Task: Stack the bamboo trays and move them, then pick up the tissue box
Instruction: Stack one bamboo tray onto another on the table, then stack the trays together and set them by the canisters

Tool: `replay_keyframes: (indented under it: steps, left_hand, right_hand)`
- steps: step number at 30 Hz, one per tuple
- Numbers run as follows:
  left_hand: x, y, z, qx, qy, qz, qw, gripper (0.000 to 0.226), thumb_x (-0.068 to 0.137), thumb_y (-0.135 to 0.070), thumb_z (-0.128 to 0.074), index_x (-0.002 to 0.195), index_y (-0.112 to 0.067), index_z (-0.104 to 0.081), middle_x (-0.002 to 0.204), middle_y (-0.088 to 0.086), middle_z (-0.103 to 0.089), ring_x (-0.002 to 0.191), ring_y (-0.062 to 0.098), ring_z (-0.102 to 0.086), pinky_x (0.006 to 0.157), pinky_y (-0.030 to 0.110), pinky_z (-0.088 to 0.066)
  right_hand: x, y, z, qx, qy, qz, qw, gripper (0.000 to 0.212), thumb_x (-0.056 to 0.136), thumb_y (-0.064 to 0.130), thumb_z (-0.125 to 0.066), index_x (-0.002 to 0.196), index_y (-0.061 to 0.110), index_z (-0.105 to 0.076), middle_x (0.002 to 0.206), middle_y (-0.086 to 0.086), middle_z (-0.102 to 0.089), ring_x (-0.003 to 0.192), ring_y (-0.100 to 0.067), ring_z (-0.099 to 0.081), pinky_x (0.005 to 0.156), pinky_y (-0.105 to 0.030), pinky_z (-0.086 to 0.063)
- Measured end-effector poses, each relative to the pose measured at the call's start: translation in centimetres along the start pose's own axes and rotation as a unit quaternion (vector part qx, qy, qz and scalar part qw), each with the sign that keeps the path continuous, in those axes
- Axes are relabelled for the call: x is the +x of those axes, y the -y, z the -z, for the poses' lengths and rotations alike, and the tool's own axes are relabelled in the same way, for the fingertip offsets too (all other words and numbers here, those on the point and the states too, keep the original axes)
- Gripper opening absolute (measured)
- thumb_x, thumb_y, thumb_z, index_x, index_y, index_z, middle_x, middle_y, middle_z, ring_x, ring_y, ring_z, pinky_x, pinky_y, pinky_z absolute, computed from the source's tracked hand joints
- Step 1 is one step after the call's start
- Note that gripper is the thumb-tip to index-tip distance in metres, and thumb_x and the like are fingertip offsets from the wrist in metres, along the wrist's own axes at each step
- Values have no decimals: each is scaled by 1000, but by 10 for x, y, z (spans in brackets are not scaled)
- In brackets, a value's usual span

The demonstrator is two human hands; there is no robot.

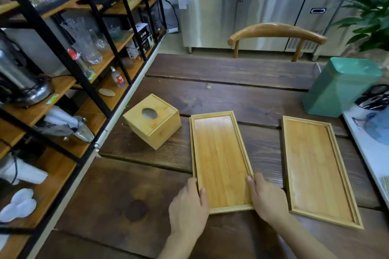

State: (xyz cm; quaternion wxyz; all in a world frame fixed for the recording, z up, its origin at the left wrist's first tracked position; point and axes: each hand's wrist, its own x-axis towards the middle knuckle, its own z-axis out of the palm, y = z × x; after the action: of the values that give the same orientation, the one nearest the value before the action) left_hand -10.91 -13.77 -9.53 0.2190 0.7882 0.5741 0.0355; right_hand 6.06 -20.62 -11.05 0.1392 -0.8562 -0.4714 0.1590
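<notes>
Two flat bamboo trays lie on the dark wooden table (231,82). The left tray (220,157) appears to rest on another tray, whose edge shows along its left side. My left hand (187,206) grips its near left edge, thumb over the rim. My right hand (265,197) holds its near right edge. The right tray (315,168) lies apart, untouched. A cube-shaped bamboo tissue box (152,121) with an oval hole on top sits at the left, near the table's edge.
A green tin (339,88) stands at the back right, with a white mat (370,149) and a dark object beside it. A wooden chair (277,31) is behind the table. Shelves (63,82) with glassware run along the left. Steel cabinets (242,17) stand at the back.
</notes>
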Motion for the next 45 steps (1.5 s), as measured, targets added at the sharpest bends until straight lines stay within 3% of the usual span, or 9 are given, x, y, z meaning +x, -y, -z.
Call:
replay_keyframes:
  steps: [4, 10, 18, 23, 28, 32, 37, 41, 45]
  left_hand:
    - [0, 11, -7, -193, 14, 29, 981, 55, 96, -35, -39, 146, -18, -23, 147, -2, -38, 136, 13, -34, 110, 29, -29]
    - [0, 3, -10, -310, 60, 41, 948, 54, 100, -22, -34, 150, -24, -15, 156, -6, -26, 142, 9, -24, 117, 28, -20]
    - [-1, -3, -5, -332, 28, 59, 941, 51, 100, -16, -34, 149, -23, -20, 154, -7, -30, 142, 10, -26, 112, 23, -22]
    - [-1, 3, -14, -352, -11, 80, 933, 48, 98, -17, -39, 145, -25, -30, 149, -6, -42, 136, 9, -36, 112, 27, -30]
    - [-2, -3, -15, -326, -17, 74, 942, 51, 99, -17, -37, 147, -24, -24, 153, -7, -33, 140, 10, -29, 108, 20, -23]
    - [1, -3, -12, -300, -20, 76, 951, 51, 99, -16, -38, 147, -26, -25, 159, -2, -19, 144, 15, -24, 112, 29, -25]
    - [3, -1, -10, -329, 15, 85, 940, 53, 98, -20, -39, 148, -22, -22, 152, -2, -35, 140, 15, -32, 112, 30, -27]
    - [8, 5, -8, -333, 11, 99, 938, 48, 95, -18, -48, 142, -24, -39, 139, -3, -53, 130, 15, -47, 110, 37, -37]
    - [10, 7, -5, -344, 18, 83, 935, 46, 94, -16, -51, 138, -26, -44, 134, -5, -57, 127, 15, -50, 109, 41, -40]
  right_hand:
    - [-3, 4, -4, 1, 0, -8, 1000, 22, 97, 37, -26, 85, 20, -33, 63, 6, -49, 58, -20, -52, 54, -31, -40]
    - [-4, 5, -4, 16, -3, -14, 1000, 22, 97, 36, -28, 83, 20, -35, 59, 8, -44, 56, -17, -48, 54, -30, -38]
    - [-2, 9, -1, 21, 8, -18, 1000, 23, 97, 34, -29, 83, 18, -37, 70, 1, -52, 72, -28, -63, 59, -34, -40]
    - [-3, 11, 0, -15, 3, 4, 1000, 25, 96, 37, -28, 86, 18, -41, 68, 3, -52, 60, -22, -56, 58, -35, -44]
    - [-1, 9, -2, -20, 10, -1, 1000, 23, 96, 38, -28, 84, 20, -36, 68, 3, -52, 61, -24, -58, 56, -33, -42]
    - [2, 7, -4, -22, -1, 9, 1000, 22, 96, 37, -30, 82, 20, -34, 64, 4, -50, 55, -21, -50, 47, -30, -35]
    - [3, 4, -5, -20, 1, 14, 1000, 22, 96, 36, -32, 81, 19, -34, 56, 8, -40, 52, -20, -46, 43, -26, -27]
    - [3, 4, -7, -13, 2, 23, 1000, 23, 96, 36, -32, 81, 19, -35, 53, 12, -34, 49, -17, -41, 41, -22, -24]
    - [3, 3, -6, -9, 0, 25, 1000, 24, 95, 38, -31, 83, 18, -36, 60, 5, -47, 57, -23, -53, 50, -31, -36]
